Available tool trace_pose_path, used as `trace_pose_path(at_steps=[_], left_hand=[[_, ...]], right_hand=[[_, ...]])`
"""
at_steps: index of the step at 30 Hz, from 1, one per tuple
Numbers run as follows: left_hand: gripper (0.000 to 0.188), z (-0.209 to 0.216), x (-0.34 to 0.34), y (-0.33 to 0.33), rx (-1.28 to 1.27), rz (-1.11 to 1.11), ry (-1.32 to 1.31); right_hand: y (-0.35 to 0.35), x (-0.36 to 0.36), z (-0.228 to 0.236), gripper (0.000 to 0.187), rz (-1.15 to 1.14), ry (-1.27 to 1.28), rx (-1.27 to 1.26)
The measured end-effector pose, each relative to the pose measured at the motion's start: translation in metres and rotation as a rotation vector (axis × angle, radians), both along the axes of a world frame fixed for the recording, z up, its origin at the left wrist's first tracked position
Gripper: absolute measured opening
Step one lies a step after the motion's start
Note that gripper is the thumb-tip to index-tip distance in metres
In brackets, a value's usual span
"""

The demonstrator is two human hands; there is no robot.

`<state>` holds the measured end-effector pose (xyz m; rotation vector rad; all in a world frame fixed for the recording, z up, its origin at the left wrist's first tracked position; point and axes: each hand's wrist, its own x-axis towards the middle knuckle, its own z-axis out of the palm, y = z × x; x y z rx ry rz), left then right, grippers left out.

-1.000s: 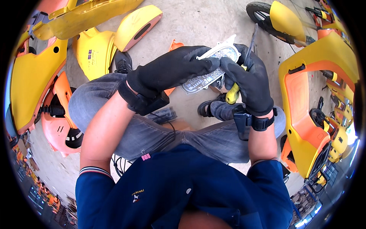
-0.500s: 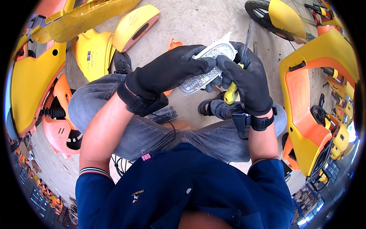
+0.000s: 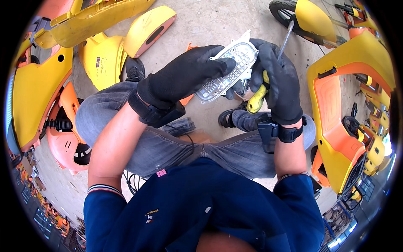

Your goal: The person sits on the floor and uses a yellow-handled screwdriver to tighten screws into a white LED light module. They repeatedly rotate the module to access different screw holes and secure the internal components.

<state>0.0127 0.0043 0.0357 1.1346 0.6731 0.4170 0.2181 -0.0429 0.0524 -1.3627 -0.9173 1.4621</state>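
Note:
A long, rounded lamp unit [image 3: 244, 55] with a pale rim and rows of small cells under a clear front is tilted above my lap. My gloved left hand [image 3: 191, 72] grips it, with the thumb over its face and the other fingers mostly hidden behind. In my gloved right hand [image 3: 280, 86] is a screwdriver [image 3: 256, 101]. Its yellow handle sticks out below the palm, and its metal shaft points up past the fingers. That hand is close to the lamp unit's right edge; whether it touches I cannot tell.
Yellow body panels [image 3: 98, 63] lie on the concrete floor at the far left. A yellow and orange scooter shell [image 3: 336, 105] stands at the right, behind it a black wheel [image 3: 285, 17]. Close by on the left is a pink-orange cover [image 3: 63, 147].
My right thumb has come off the lamp unit's face, and that hand has shifted slightly right. The screwdriver shaft now leans further right. My left hand still grips the lamp unit.

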Motion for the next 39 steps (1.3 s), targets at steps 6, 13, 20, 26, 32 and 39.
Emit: trace_pose_path(at_steps=[6,13,20,26,32,39], left_hand=[[0.043,-0.006,-0.002,0.001,0.082,0.003,0.022],[0.042,-0.007,-0.002,0.001,0.0,-0.04,0.003],[0.042,-0.01,-0.001,-0.001,0.153,-0.044,0.033],[0.046,-0.017,-0.001,-0.003,0.142,-0.039,0.019],[0.048,-0.017,-0.003,-0.001,0.101,-0.051,0.03],[0.046,-0.013,-0.005,0.0,0.095,-0.078,0.022]], right_hand=[[0.0,0.001,-0.001,0.035,0.052,-0.046,0.012],[0.0,-0.002,0.001,0.032,0.047,-0.033,-0.018],[0.0,-0.004,-0.001,0.027,0.086,-0.081,0.038],[0.0,-0.004,0.0,0.024,0.099,-0.113,0.031],[-0.001,-0.005,0.0,0.023,0.095,-0.114,0.046],[-0.002,-0.005,-0.001,0.024,0.097,-0.096,0.028]])
